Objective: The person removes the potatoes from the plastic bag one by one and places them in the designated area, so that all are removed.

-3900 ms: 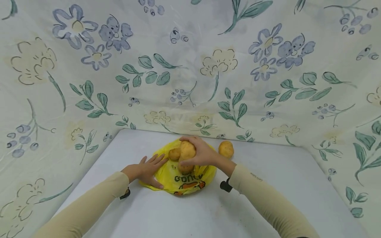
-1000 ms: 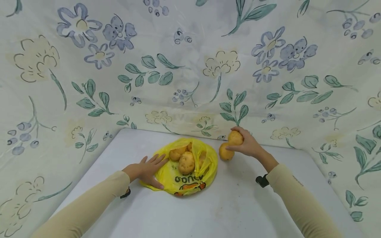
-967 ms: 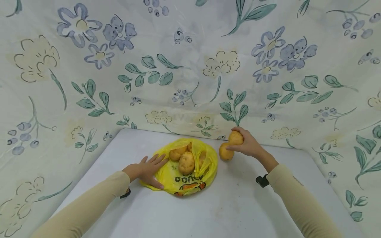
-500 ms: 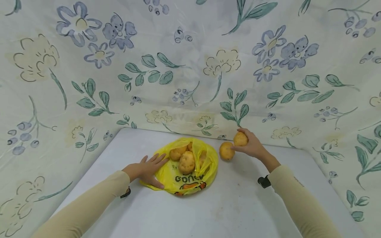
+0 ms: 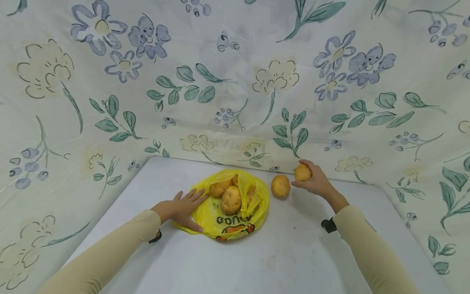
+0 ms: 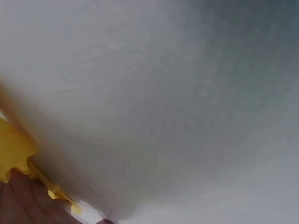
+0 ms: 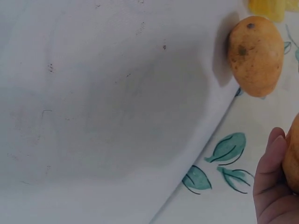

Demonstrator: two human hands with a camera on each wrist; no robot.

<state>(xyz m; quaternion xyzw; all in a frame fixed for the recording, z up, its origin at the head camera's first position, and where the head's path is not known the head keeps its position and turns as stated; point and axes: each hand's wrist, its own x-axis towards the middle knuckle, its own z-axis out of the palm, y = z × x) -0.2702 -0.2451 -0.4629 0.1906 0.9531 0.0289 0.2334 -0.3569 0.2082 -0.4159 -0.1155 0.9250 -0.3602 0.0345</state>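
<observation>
Though rumpled, bag (image 5: 234,222) of potatoes (image 5: 231,200)

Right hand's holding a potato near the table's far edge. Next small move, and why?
I'd probably ease the held potato down onto the table with the right hand: it's beside the loose potato, with a visible gap between them. Whether the held one touches the table is unclear.

Worktop (image 6: 154,121), pale grey, blurred, most of view, darker upper R. Yellow bag (image 6: 14,145), pt. only, lower L edge. L hand (image 6: 28,203), pt. only, below bag, touching.
</observation>
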